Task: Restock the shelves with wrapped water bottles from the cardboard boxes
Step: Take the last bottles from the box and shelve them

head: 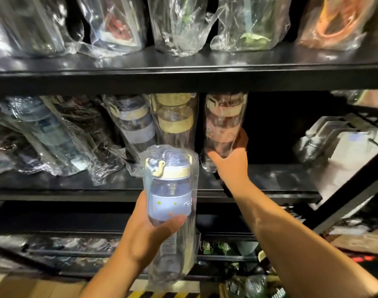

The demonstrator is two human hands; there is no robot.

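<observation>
Blue wrapped bottle [169,190] is held upright before the middle shelf [269,181], clasped low by the left grip [149,231], seemingly kept ready. The brown wrapped bottle [224,123] on that shelf is clasped at its base by the right grip [229,164], probably to be seated beside its neighbours. Dark shelving is seen, dimly lit.
</observation>
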